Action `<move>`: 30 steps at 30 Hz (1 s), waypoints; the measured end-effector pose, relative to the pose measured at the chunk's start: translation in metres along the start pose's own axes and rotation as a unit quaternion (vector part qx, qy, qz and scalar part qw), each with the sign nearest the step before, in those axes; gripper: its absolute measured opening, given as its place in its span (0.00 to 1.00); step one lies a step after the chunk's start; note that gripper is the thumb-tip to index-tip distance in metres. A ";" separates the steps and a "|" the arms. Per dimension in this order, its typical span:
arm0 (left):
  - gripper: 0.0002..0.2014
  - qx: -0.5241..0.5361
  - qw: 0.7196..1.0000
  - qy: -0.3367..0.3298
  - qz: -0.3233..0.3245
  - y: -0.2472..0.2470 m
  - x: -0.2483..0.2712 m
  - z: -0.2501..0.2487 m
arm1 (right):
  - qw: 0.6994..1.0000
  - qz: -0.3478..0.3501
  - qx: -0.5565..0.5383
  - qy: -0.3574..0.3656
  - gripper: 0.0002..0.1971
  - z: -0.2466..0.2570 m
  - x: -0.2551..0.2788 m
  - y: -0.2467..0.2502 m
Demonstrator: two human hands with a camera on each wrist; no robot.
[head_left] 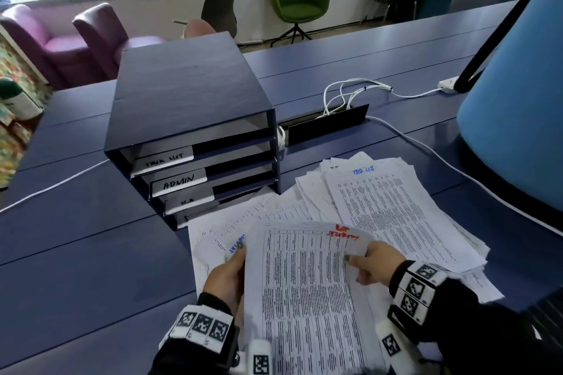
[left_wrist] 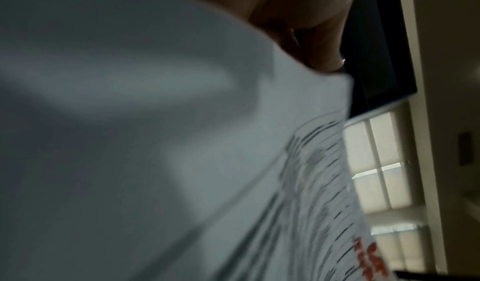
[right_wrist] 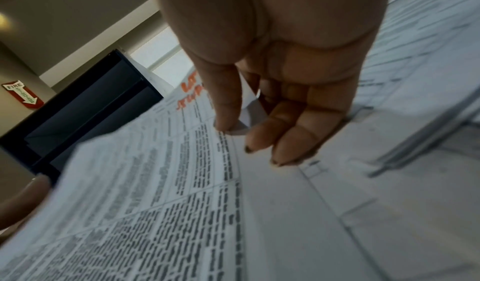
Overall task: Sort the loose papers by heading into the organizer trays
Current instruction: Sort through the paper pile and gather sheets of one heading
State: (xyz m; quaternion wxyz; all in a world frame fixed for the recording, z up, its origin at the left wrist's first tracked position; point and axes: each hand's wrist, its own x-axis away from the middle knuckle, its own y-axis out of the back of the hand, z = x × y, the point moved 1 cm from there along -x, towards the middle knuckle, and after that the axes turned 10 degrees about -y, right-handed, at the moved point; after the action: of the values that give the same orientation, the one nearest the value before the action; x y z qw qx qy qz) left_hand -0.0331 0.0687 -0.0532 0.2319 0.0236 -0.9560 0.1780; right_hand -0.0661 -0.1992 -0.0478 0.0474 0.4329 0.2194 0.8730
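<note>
At about ten o'clock on the dark blue desk [head_left: 76, 253] stands the dark blue stacked paper organizer [head_left: 189, 94], its open fronts turned toward the person so the white handwritten labels can be read: "TASK LIST" on the top tray [head_left: 164, 158], "ADMIN" on the next tray [head_left: 179, 183], two lower ones partly hidden by paper. At six o'clock the left hand [head_left: 227, 275] grips the left edge of a white printed sheet with a red handwritten heading [head_left: 304, 289], thumb on top. The right hand [head_left: 373, 263] pinches the same sheet's top right corner between thumb and fingers, just below the heading; the sheet is tilted up toward the face, probably so the red word can be read before choosing a tray. It looks like "SECURITY", though blurred. Under and behind it, from twelve to three o'clock, the loose white printed papers [head_left: 396, 216] lie fanned and overlapping on the desk, one topped with a blue heading, unsorted. At two o'clock white cables [head_left: 350, 91] run into a desk slot.
</note>
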 end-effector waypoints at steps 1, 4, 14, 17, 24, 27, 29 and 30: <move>0.15 -0.002 1.000 -0.008 -0.006 0.002 -0.002 -0.001 | 1.000 -0.006 0.000 -0.005 0.03 0.002 0.000 -0.001; 0.09 -0.072 0.996 -0.049 -0.001 0.008 -0.001 -0.007 | 1.000 -0.015 0.003 -0.011 0.07 0.006 0.003 -0.004; 0.20 -0.154 0.978 -0.128 0.054 0.009 0.000 -0.013 | 0.952 -0.156 0.184 0.188 0.51 0.060 0.026 -0.010; 0.21 -0.142 0.976 -0.121 0.111 0.006 0.003 -0.017 | 0.872 -0.163 0.373 0.271 0.54 0.076 0.032 -0.021; 0.28 -0.191 0.944 -0.108 0.248 0.005 0.000 -0.025 | 0.850 -0.069 0.413 0.318 0.46 0.098 0.035 -0.033; 0.39 -0.193 0.940 -0.073 0.272 0.016 -0.002 -0.026 | 0.844 -0.067 0.419 0.329 0.32 0.100 0.034 -0.025; 0.32 -0.225 0.945 -0.085 0.220 0.025 -0.008 -0.028 | 0.839 -0.064 0.424 0.334 0.22 0.098 0.031 -0.020; 0.28 -0.267 0.945 -0.098 0.162 0.033 -0.013 -0.028 | 0.840 -0.050 0.427 0.330 0.22 0.096 0.030 -0.020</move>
State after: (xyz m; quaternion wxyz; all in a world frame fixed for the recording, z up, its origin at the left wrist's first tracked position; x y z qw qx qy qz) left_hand -0.0132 0.1085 -0.0466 0.1028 -0.1765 -0.9775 -0.0519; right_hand -0.0127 -0.1398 0.0166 -0.1739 0.0852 0.5947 0.7802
